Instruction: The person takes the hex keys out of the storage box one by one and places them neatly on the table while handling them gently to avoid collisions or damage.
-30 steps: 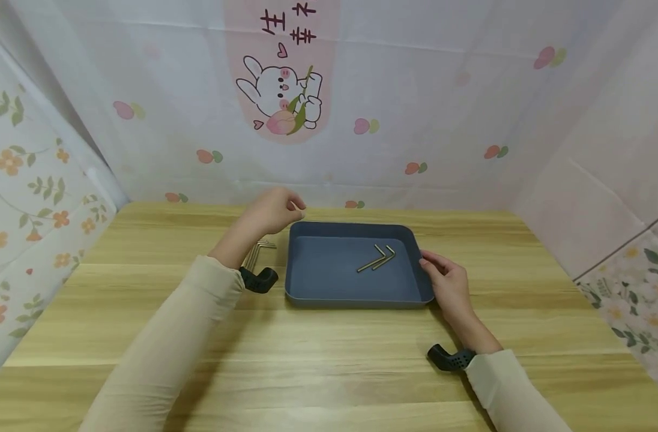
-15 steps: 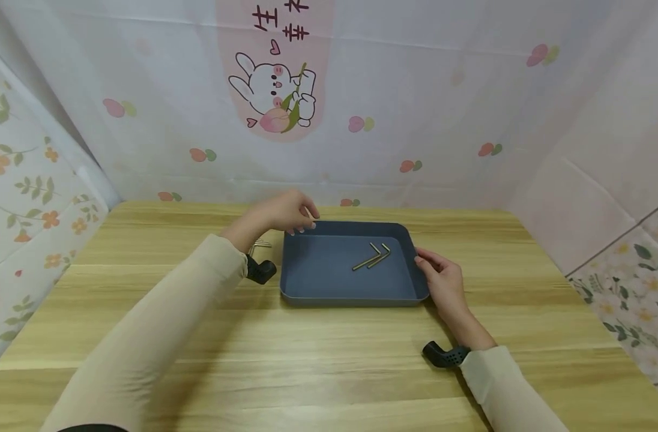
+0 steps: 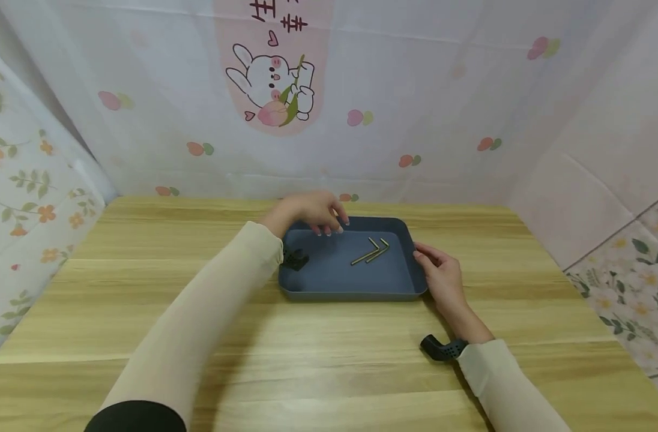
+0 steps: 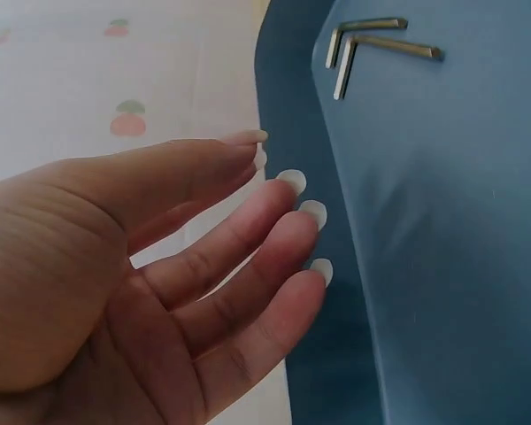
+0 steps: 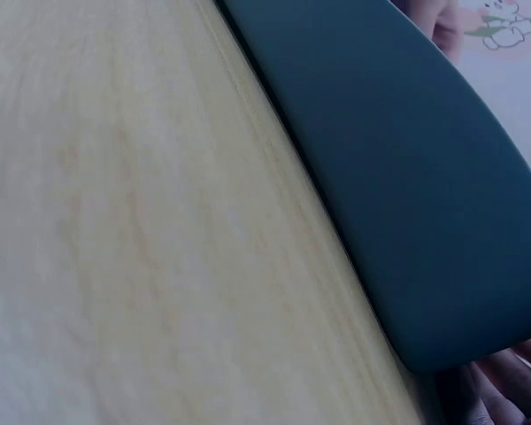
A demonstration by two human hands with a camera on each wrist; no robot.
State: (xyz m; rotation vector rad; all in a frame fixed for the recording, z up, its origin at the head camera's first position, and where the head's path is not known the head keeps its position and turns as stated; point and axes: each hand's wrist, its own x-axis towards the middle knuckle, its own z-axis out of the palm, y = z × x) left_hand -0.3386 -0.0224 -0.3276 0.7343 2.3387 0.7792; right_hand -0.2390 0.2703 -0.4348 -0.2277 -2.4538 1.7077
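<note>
A blue-grey rectangular tray (image 3: 356,282) stands on the wooden table in the head view. In it lie two brass-coloured L-shaped hex keys (image 3: 373,251), side by side, right of its middle. My left hand (image 3: 317,211) hovers over the tray's far left part, fingers loosely bent; the left wrist view shows no object in the hand (image 4: 186,257), thumb and index tips close together. At the tray's right side my right hand (image 3: 442,276) holds the rim, thumb bent at the edge. Only some of its fingers (image 5: 509,385) show in the right wrist view, by the tray's corner.
The wooden table (image 3: 329,360) extends in front and to both sides. A white curtain (image 3: 415,90) with a printed rabbit hangs behind its far edge. Each wrist wears a black camera mount (image 3: 442,348). The left forearm (image 3: 199,324) crosses the table left of the tray.
My left hand has moved right, from beside the tray's far left corner to over the tray. More hex keys left of the tray are now out of sight behind the left arm. The right hand stays put.
</note>
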